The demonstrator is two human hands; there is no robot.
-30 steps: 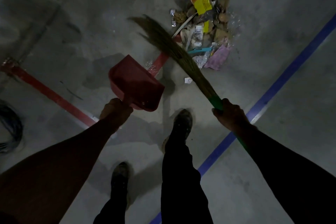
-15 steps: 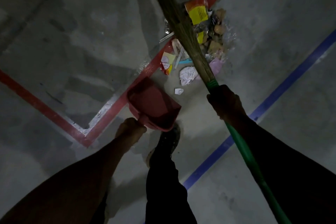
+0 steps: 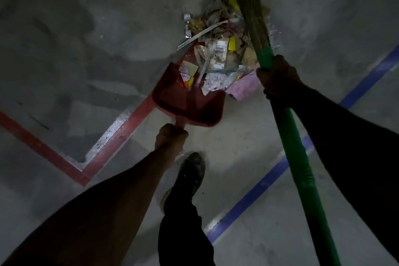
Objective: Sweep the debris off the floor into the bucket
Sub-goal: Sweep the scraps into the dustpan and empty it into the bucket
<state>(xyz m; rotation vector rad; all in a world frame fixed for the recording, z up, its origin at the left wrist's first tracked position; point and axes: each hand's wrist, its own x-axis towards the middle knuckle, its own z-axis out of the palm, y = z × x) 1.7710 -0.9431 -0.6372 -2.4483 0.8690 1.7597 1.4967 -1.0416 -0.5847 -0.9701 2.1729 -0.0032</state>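
Note:
A heap of debris (image 3: 220,49), made of paper scraps, wrappers, foil and a pink cloth, lies on the concrete floor at top centre. My left hand (image 3: 170,138) grips the handle of a red dustpan (image 3: 187,103), whose mouth lies against the near edge of the heap with some scraps inside it. My right hand (image 3: 278,80) grips the green handle of a broom (image 3: 250,6). The broom's straw bristles lie across the far right side of the heap. No bucket is in view.
Red floor tape (image 3: 121,136) forms a corner at the left and runs under the heap. A blue tape line (image 3: 269,179) crosses the floor at the right. My dark shoe (image 3: 190,179) stands just behind the dustpan.
The dustpan has come down from the air to the floor and slid into the heap's near edge. The broom swung from the left of the heap to its far right side.

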